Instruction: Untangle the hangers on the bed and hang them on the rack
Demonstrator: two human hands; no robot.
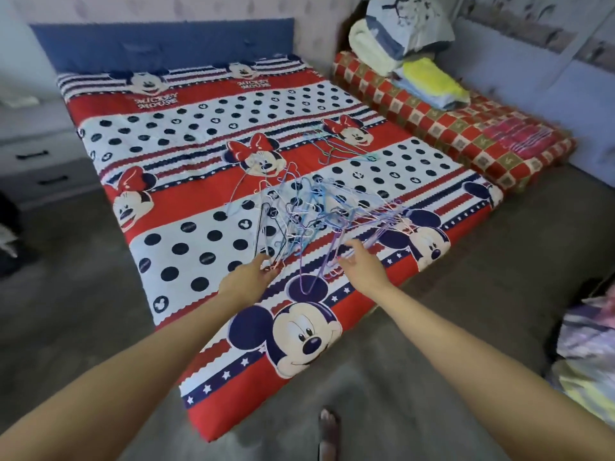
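Observation:
A tangled heap of thin wire hangers (319,211) in blue, purple, pink and white lies on the near half of the bed (186,254), which has a red, white and navy cartoon cover. A few more hangers (336,149) lie apart, farther back on the right. My left hand (256,274) reaches to the heap's near left edge and its fingers curl round the ends of several hangers. My right hand (359,261) is stretched out at the heap's near right edge, fingers spread and touching a purple hanger (312,277). No rack is in view.
A second mattress (466,134) in a red checked cover lies along the bed's right side, with folded bedding (409,44) stacked at its far end. A grey drawer unit (36,161) stands left of the bed. Clothes (592,354) lie at the right edge. My foot (329,430) is on grey floor.

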